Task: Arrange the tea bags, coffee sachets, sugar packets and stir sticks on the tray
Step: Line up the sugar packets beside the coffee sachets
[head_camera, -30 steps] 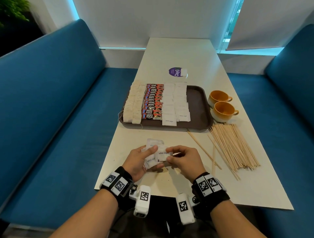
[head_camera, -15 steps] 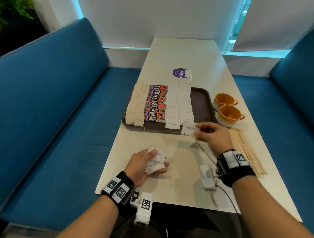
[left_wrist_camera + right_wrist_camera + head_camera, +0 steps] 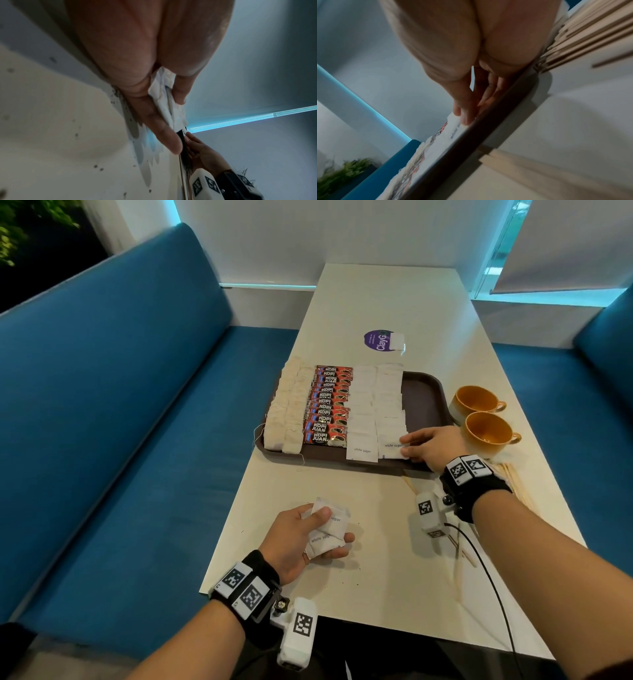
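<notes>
1. Under your right fingertips (image 3: 407, 453) lies the biggest risk: the tray (image 3: 424, 395) is packed with overlapping rows, and the sugar packet (image 3: 390, 449) you are setting down sits at the near end of the rightmost white row, just beside its neighbour (image 3: 362, 453). Drag your right hand (image 3: 432, 445) sideways as you let go and the row may slew.
2. Beyond those fingers, the coffee sachets (image 3: 329, 405) and tea bags (image 3: 286, 412) lie edge to edge; a nudge through the sugar rows could likely ripple into them.
3. Just behind your right wrist, the stir sticks (image 3: 590, 36) fan loosely on the table (image 3: 376, 577), not yet on the tray. A careless pull-back could scatter them, and the two cups (image 3: 486, 422) stand close by.
4. Curled round a small stack of spare packets (image 3: 325, 534), your left hand (image 3: 298, 537) clamps them between thumb and fingers. The stack looks crumpled, so one may slip as you peel off the next.
5. Your right fingers are nearly straight and close together, touching the packet's edge; whether they pinch it I cannot tell.
6. Only the head view shows the whole layout and the cups.
7. Only the right wrist view shows the fingers low against the tray rim (image 3: 488, 129).
8. Only the left wrist view shows the packets' folded edges (image 3: 163, 97) inside the grip.
</notes>
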{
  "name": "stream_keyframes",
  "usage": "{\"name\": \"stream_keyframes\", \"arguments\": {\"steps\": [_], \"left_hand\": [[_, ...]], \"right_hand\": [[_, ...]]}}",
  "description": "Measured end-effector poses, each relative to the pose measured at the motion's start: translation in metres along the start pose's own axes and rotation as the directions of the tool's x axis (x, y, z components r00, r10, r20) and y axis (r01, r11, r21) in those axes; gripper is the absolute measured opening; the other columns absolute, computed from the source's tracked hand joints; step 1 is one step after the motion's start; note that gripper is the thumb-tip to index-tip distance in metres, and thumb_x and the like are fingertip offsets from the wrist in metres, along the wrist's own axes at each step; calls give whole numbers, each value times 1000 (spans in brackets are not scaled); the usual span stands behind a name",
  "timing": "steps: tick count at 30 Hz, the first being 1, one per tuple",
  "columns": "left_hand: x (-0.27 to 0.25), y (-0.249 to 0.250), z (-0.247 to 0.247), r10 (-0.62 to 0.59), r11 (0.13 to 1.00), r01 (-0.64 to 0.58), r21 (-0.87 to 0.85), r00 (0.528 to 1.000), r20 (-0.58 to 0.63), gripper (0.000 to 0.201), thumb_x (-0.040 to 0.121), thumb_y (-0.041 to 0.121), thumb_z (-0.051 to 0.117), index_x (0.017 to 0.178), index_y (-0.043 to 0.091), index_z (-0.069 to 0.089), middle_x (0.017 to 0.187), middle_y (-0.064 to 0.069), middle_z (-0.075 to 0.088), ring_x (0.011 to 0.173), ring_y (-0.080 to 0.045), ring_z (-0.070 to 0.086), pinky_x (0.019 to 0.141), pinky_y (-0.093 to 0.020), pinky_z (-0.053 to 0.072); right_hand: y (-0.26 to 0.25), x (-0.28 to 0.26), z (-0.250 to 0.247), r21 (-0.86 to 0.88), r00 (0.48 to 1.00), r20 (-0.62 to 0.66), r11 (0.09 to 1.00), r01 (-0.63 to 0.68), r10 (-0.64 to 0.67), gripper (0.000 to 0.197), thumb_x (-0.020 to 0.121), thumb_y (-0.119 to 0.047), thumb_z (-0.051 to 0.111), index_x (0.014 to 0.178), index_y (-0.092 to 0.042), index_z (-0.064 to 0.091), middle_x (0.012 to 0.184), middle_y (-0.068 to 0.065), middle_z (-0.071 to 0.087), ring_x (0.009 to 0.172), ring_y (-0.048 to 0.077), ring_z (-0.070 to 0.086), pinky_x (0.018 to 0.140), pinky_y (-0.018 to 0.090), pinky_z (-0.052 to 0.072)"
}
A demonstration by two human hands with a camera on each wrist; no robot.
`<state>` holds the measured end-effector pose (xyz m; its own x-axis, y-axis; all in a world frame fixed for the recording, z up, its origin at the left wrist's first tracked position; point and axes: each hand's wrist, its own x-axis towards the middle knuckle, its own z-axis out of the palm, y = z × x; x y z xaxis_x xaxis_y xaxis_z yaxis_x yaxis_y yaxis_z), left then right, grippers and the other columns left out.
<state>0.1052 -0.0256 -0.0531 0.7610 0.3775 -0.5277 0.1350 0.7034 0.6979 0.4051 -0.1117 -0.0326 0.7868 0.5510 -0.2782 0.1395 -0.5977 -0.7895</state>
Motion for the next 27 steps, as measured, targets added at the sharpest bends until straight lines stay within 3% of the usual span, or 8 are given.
{"name": "stream_keyframes", "arguments": {"steps": [3, 8, 12, 16, 21, 24, 27], "left_hand": [[0, 0, -1, -3, 1000, 3, -22, 1000, -1, 32, 101, 17, 62, 123, -6, 62, 107, -30, 72, 101, -49, 71, 60, -41, 63], [1, 0, -2, -9, 999, 9, -32, 1000, 8, 33, 101, 19, 62, 123, -6, 62, 113, -34, 69, 101, -49, 70, 64, -44, 64], [0, 0, -4, -12, 999, 13, -52, 1000, 24, 31, 101, 11, 59, 126, -7, 60, 114, -35, 69, 102, -50, 70, 69, -46, 64], [1, -1, -6, 6, 999, -5, -33, 999, 36, 31, 99, -1, 51, 128, -8, 58, 114, -38, 68, 102, -50, 69, 73, -48, 63], [2, -4, -5, 27, 998, -28, 49, 1000, 12, 29, 100, 2, 54, 128, -6, 58, 111, -39, 68, 96, -50, 67, 69, -50, 63], [2, -4, -5, 47, 993, -47, 105, 999, 4, 32, 98, 7, 62, 129, -3, 59, 112, -37, 68, 99, -55, 64, 73, -54, 61], [0, -5, -4, 71, 988, -70, 141, 997, -2, 36, 93, 5, 69, 128, 1, 61, 115, -31, 71, 92, -49, 71, 75, -59, 61]], "right_hand": [[1, 5, 2, -76, 1000, 2, 997, 8, -8, 14, 83, -17, 84, 95, -24, 79, 94, 0, 75, 89, 17, 71, 75, 26, 58], [-3, 4, 4, -149, 1000, -16, 989, 19, -22, 12, 83, -20, 84, 92, -25, 77, 93, -1, 71, 83, 13, 66, 67, 22, 53], [-4, -8, 4, -88, 988, -123, 993, 78, -89, 7, 88, -24, 80, 92, -26, 75, 93, -2, 71, 88, 16, 67, 82, 34, 60], [-8, -45, 11, 79, 968, -192, 981, 178, -160, 5, 88, -25, 78, 88, -29, 76, 88, -4, 72, 86, 15, 68, 82, 37, 60], [-4, -110, 37, 215, 985, -61, 961, 173, -163, 6, 89, -20, 77, 92, -25, 75, 86, -2, 73, 77, 12, 67, 73, 31, 61], [6, -137, 58, 295, 994, 21, 951, 92, -103, 9, 91, -19, 76, 99, -19, 73, 87, 3, 72, 69, 14, 68, 67, 32, 61], [14, -156, 76, 402, 993, 116, 915, -19, -30, 14, 90, -18, 77, 102, -13, 72, 82, 8, 73, 61, 19, 67, 63, 34, 57]]}}
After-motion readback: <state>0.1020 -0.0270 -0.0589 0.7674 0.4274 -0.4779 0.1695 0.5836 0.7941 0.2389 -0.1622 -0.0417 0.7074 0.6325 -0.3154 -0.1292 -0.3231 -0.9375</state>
